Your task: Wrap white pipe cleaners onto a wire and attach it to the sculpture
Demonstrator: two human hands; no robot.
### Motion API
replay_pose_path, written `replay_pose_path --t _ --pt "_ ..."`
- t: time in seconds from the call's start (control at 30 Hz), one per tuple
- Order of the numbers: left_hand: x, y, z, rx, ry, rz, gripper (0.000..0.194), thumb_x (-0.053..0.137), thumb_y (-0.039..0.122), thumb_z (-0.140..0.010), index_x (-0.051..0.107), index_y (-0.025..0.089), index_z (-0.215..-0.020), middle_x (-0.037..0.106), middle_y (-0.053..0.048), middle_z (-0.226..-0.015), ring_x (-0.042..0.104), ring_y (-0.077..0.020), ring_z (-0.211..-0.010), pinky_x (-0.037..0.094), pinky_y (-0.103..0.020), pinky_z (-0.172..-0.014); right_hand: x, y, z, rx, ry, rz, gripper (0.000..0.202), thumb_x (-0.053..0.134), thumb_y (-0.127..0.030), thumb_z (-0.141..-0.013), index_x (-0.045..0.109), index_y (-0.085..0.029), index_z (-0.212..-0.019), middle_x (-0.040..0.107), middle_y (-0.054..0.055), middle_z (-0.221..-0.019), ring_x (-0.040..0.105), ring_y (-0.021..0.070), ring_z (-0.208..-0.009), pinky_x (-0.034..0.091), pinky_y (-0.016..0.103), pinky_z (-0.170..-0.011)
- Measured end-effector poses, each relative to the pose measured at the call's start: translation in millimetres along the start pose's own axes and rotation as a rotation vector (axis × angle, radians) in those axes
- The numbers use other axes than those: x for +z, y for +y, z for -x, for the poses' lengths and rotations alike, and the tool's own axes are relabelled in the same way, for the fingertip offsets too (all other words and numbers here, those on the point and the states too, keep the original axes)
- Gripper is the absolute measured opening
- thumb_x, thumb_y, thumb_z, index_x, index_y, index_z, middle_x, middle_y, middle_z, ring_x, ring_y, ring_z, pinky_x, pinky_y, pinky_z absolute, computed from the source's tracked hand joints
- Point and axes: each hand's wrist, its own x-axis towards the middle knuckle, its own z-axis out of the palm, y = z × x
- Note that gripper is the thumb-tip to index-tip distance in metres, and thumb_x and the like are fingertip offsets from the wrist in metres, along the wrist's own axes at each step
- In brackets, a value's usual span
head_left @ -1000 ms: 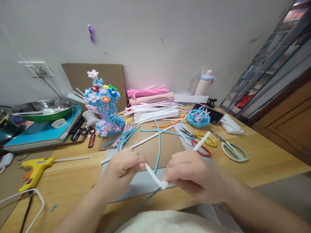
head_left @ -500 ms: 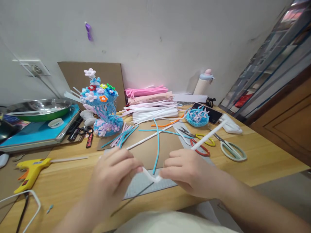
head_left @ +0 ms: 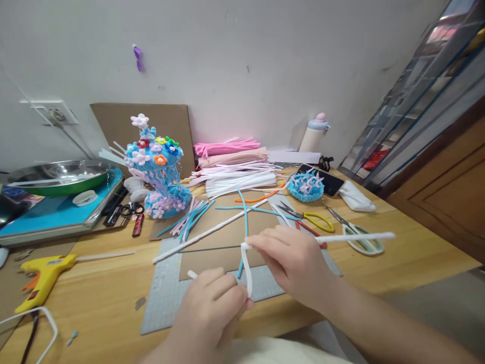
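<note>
Between my hands is a white pipe cleaner (head_left: 247, 273), bent sharply near its middle. My left hand (head_left: 214, 308) is closed on its lower part, with a short end poking out at the left. My right hand (head_left: 291, 258) pinches it at the upper bend, and a long straight end sticks out to the right past the knuckles. Beneath them lie a piece of cardboard (head_left: 212, 260) and a grey cutting mat (head_left: 161, 288). A blue pipe cleaner (head_left: 246, 217) and another white pipe cleaner (head_left: 204, 233) rest on the cardboard.
A yellow glue gun (head_left: 47, 278) lies at left. Behind stand a blue flowered pipe-cleaner model (head_left: 155, 156) and bundles of white pipe cleaners (head_left: 242, 181). To the right are yellow-handled scissors (head_left: 318, 221), pale-handled scissors (head_left: 361, 240), a round blue piece (head_left: 305, 186) and a bottle (head_left: 314, 134).
My left hand has moved right and down, my right hand slightly up. The white pipe cleaner's bend is now sharper, and its free right end has swung down to nearly level.
</note>
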Motion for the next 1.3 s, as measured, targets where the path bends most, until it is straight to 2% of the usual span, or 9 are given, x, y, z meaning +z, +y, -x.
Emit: replay_pose_path --t 0.1,0.27,0.43,0.57,0.67,0.87,1.07,1.2,1.3 --pt "-30.4 2 -7 0.103 0.088 -0.118 0.015 0.047 0.014 -0.088 0.059 0.017 -0.080 0.052 -0.001 -0.060 0.040 -0.0152 -0.058 0.028 -0.029 -0.054 -2 1 2 -0.093 -0.107 0.117 0.029 0.044 -0.008 -0.087 0.063 -0.019 -0.106 0.065 0.005 -0.079 0.049 0.0170 -0.069 0.031 0.030 -0.060" --pt "-67.4 -26 -25 -0.064 0.064 -0.043 0.013 0.053 0.015 -0.087 0.065 0.020 -0.086 0.057 0.000 -0.067 0.049 -0.0137 -0.064 0.035 -0.027 -0.059 -15 -6 -2 -0.180 -0.298 -0.148 0.027 0.044 -0.007 -0.088 0.063 -0.021 -0.103 0.063 0.002 -0.076 0.050 0.0143 -0.069 0.033 0.027 -0.061" --pt "-35.3 -51 -24 -0.258 0.021 0.246 0.028 0.047 0.029 -0.091 0.065 0.017 -0.073 0.057 0.000 -0.062 0.052 -0.0127 -0.061 0.040 -0.024 -0.058 -17 -12 -6 -0.087 -0.178 -0.478 0.015 0.051 -0.020 -0.091 0.063 -0.016 -0.100 0.065 0.003 -0.078 0.055 0.0128 -0.071 0.039 0.025 -0.066" --pt "4.2 -35 -12 -0.316 -0.021 0.315 0.030 0.046 0.030 -0.091 0.062 0.017 -0.070 0.056 0.001 -0.061 0.052 -0.0124 -0.059 0.037 -0.023 -0.055 -7 -10 -6 -0.023 -0.028 -0.494 0.012 0.054 -0.019 -0.090 0.066 -0.018 -0.092 0.064 0.001 -0.069 0.055 0.0119 -0.064 0.040 0.024 -0.062" --pt "16.2 -13 -6 -0.221 -0.065 0.227 0.026 0.042 0.022 -0.093 0.058 0.018 -0.073 0.058 0.000 -0.065 0.052 -0.0135 -0.063 0.036 -0.024 -0.058 2 -7 -3 -0.020 0.078 -0.351 0.012 0.055 -0.014 -0.088 0.065 -0.019 -0.093 0.066 0.002 -0.074 0.057 0.0128 -0.067 0.040 0.025 -0.063" --pt "-20.0 10 -10 0.036 -0.032 -0.126 0.017 0.043 0.012 -0.087 0.055 0.017 -0.076 0.054 -0.002 -0.063 0.043 -0.0154 -0.059 0.028 -0.028 -0.053 9 -2 4 -0.113 0.059 0.089 0.016 0.051 -0.013 -0.088 0.064 -0.017 -0.097 0.069 0.006 -0.087 0.054 0.0178 -0.071 0.035 0.031 -0.062" --pt "-68.3 -25 -27 -0.077 0.055 -0.055 0.014 0.048 0.012 -0.089 0.060 0.019 -0.089 0.056 -0.001 -0.073 0.048 -0.0138 -0.069 0.036 -0.025 -0.061 -2 -8 0 -0.175 -0.051 -0.069 0.018 0.049 -0.007 -0.086 0.061 -0.019 -0.093 0.068 0.003 -0.086 0.053 0.0168 -0.073 0.034 0.033 -0.067" --pt "-48.8 -49 -31 -0.231 -0.023 0.135 0.020 0.044 0.021 -0.092 0.061 0.019 -0.082 0.056 0.001 -0.068 0.052 -0.0115 -0.066 0.038 -0.022 -0.060 -6 -15 -3 -0.125 -0.036 -0.295 0.017 0.050 -0.007 -0.087 0.059 -0.019 -0.095 0.067 0.002 -0.087 0.056 0.0149 -0.077 0.036 0.030 -0.069" --pt "-18.4 -44 -24 -0.300 -0.122 0.233 0.024 0.043 0.022 -0.092 0.059 0.018 -0.074 0.058 0.002 -0.067 0.053 -0.0114 -0.065 0.039 -0.021 -0.059 -4 -17 -5 -0.077 0.016 -0.362 0.016 0.050 -0.008 -0.088 0.059 -0.019 -0.095 0.066 0.002 -0.083 0.056 0.0139 -0.076 0.037 0.028 -0.067"
